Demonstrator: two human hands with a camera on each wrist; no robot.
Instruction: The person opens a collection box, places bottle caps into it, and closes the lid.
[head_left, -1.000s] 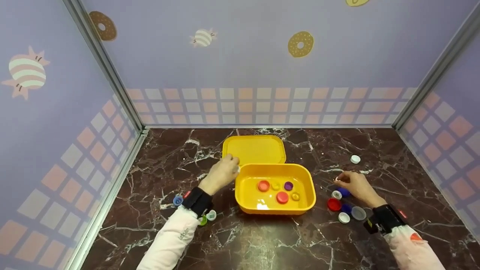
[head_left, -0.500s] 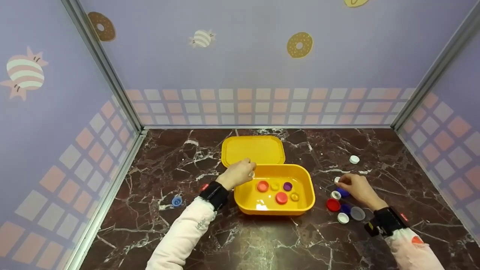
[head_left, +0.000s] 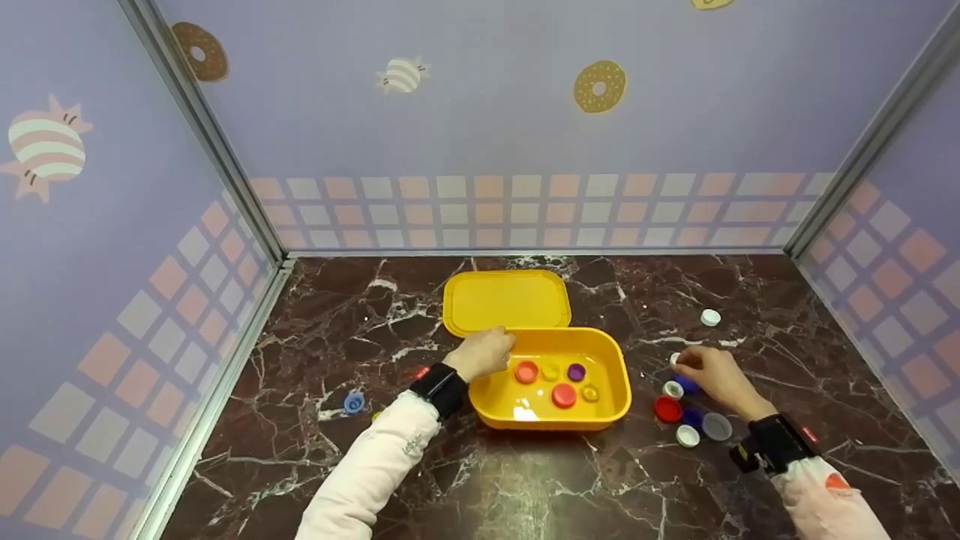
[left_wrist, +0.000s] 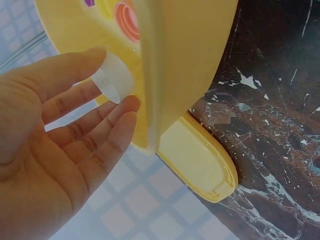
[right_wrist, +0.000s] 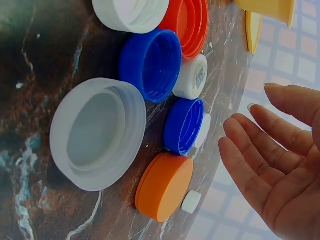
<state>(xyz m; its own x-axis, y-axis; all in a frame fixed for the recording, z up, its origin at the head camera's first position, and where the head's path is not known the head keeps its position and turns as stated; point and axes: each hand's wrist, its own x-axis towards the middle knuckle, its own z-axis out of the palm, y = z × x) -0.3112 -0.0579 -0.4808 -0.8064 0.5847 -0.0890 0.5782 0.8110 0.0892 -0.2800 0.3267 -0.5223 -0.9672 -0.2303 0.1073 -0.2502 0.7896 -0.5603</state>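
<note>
My left hand (head_left: 481, 354) is above the left part of a yellow plastic box (head_left: 551, 421). Its thumb and fingers pinch a white bottle cap (left_wrist: 114, 79), seen best in the left wrist view. Inside the box lie several caps, among them a pink cap (head_left: 564, 395) and a purple cap (head_left: 576, 372). My right hand (head_left: 716, 376) hovers by a cluster of loose caps, fingers relaxed and holding nothing. Near its fingertips are a small white cap (head_left: 675, 359) and a blue cap (right_wrist: 184, 126). An orange cap (right_wrist: 164, 187) shows only in the right wrist view.
A yellow lid (head_left: 510, 296) lies behind the box. To the right are a red cap (head_left: 668, 409), a translucent cap (head_left: 717, 427) and a lone white cap (head_left: 710, 317). A light blue cap (head_left: 354, 403) sits at left. Patterned walls enclose the dark marble table.
My left hand has moved right, from outside the box's left rim to over its inside, carrying the white cap. The right hand has barely shifted; a small white cap shows more clearly by its fingertips.
</note>
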